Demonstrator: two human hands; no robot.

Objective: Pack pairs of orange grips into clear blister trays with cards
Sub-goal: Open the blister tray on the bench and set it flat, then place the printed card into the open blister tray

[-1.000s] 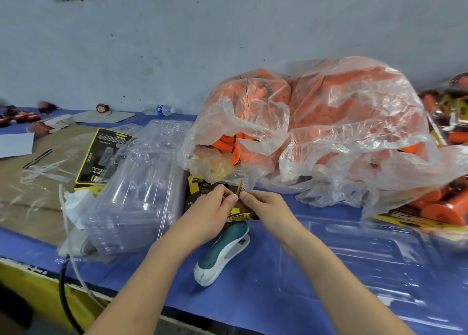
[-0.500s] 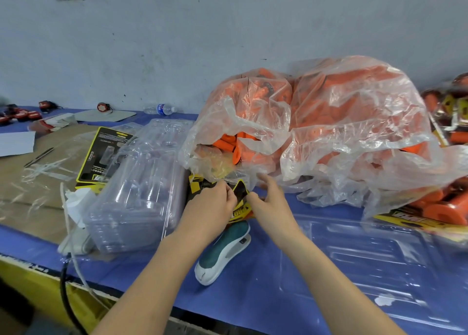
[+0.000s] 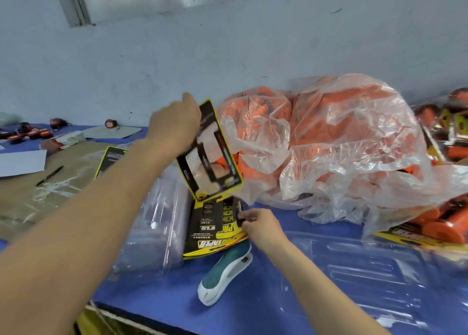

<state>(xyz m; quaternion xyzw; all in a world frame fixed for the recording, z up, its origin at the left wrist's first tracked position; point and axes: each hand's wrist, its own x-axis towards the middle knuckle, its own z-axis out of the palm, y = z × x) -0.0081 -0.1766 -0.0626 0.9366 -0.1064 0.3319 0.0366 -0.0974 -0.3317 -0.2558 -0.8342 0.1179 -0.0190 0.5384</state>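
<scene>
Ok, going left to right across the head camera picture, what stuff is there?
White paper → black pen → stack of clear trays → lifted card → big bag of orange grips → packed grips.

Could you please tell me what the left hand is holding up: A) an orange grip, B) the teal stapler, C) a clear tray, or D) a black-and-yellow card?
D: the left hand holds a black-and-yellow card in the air above the card stack, while the teal stapler lies on the table.

Pale scuffed wall [image 3: 228,56] behind blue-covered table [image 3: 253,309]; possibly window frame [image 3: 76,3] upper left.
</scene>
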